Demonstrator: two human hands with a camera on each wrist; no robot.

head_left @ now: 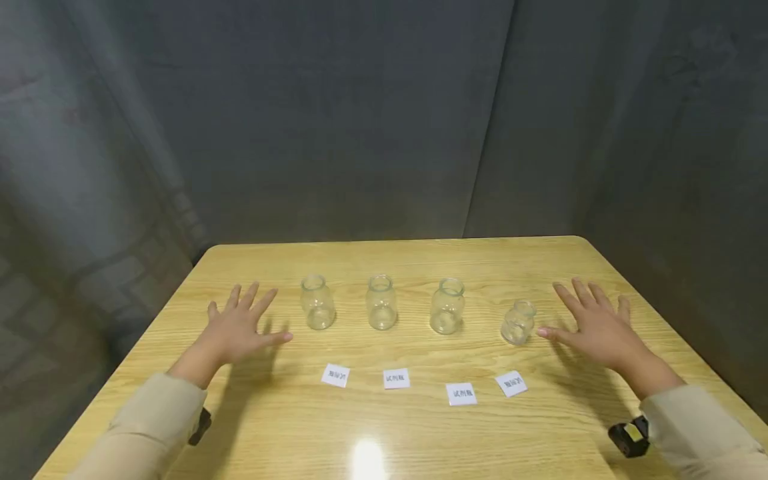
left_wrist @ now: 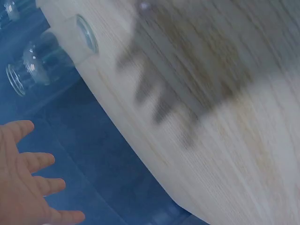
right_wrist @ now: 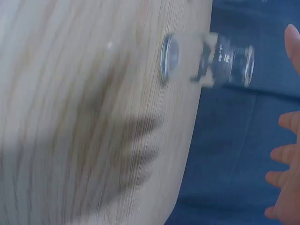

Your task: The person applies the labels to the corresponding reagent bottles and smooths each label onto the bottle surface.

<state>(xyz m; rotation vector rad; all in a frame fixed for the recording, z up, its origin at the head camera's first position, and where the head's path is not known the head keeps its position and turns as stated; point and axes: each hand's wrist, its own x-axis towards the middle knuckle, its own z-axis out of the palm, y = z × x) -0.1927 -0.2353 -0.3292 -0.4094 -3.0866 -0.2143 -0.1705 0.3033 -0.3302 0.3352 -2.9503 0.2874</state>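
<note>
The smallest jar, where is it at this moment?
In the head view, the smallest jar is on the right side of the table, between another jar and the right hand, just beyond the rightmost card.

Wooden table (head_left: pixel 300 433), four clear glass jars (head_left: pixel 382 307), four printed cards (head_left: pixel 397 379)

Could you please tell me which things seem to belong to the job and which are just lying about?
Probably the job's:
four glass jars, between left hand and right hand;
four printed cards, nearer the camera.

Merely surroundings:
wooden table;
dark curtains.
</note>
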